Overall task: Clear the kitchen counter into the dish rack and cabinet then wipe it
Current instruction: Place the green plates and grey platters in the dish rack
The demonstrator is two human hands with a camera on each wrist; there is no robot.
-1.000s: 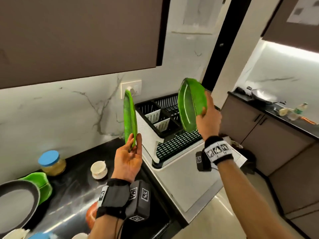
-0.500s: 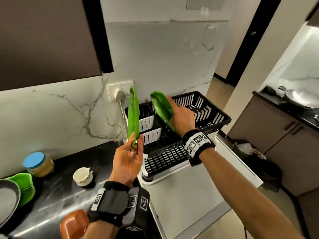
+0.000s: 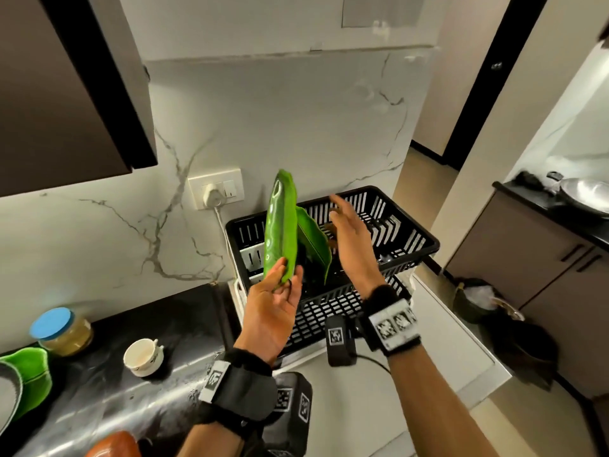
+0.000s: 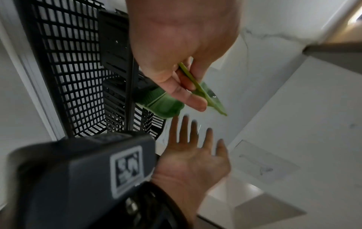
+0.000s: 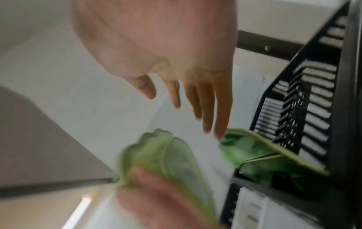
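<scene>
Nearest the camera, the black surface [image 3: 171, 328] still carried a white cup [image 3: 144, 357], a jar with a blue lid [image 3: 61, 331], a green bowl [image 3: 28, 374] at the left edge and something orange [image 3: 112, 445] at the bottom edge. Above it, the left hand [image 3: 273, 308] kept its grip on one green plate [image 3: 280, 225], thumb and fingers pinching the lower rim and holding it upright on edge, just in front of the dish rack [image 3: 412, 239]. Beyond it, the right hand [image 3: 352, 239] had changed: half a second before it had been lowering a second green plate [image 3: 313, 239] into the rack, and now its grip was open, fingers spread and straight, holding nothing. That plate stood leaning inside the black basket of the rack, close behind the held one; whether the two touched could not be told. The right hand hovered just beside it, over the basket. So one plate appeared delivered, and the likely next step was racking the left hand's plate beside it. Several items remained on the surface, so clearing looked far from done and wiping not yet begun.
</scene>
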